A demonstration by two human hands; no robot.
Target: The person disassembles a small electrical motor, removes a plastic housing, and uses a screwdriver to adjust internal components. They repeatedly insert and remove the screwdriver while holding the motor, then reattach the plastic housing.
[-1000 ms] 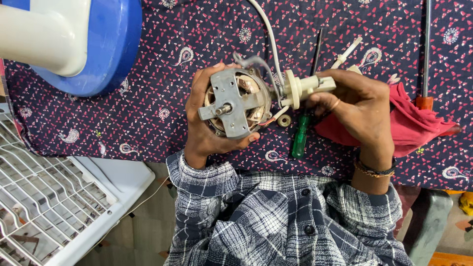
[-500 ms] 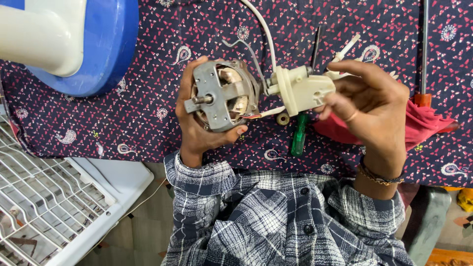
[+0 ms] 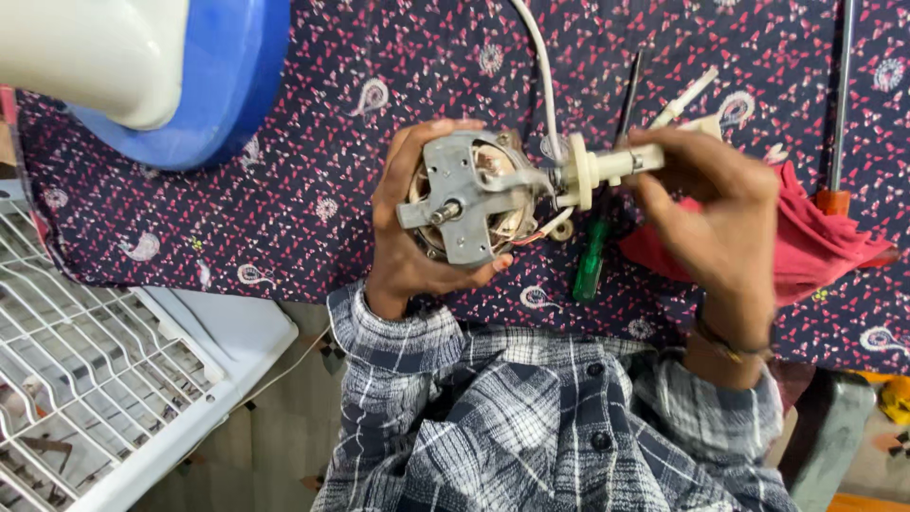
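The fan motor is held above the counter, which is covered by a dark patterned cloth. All positions below are given relative to the motor.

1. The motor is cradled in the left hand. The palm lies behind and to the left of the housing; the fingers are wrapped around its lower edge and clamped on it. The grey cross-shaped bracket and the shaft stub are thereby turned up toward the camera, probably so that the front face can be inspected.

2. The white plastic switch piece touches the right side of the motor. It is gripped by the right hand, with the fingers closed on its far end. The piece is held level with the housing, apparently because short wires join the two parts.

3. A white cable runs from the top right of the motor away across the cloth.

4. A green-handled screwdriver lies on the counter just right of and below the motor, within easy reach. A red rag lies farther right, partly under the right hand.

5. A blue fan base is placed well to the upper left. A white wire guard is placed to the lower left, off the counter.
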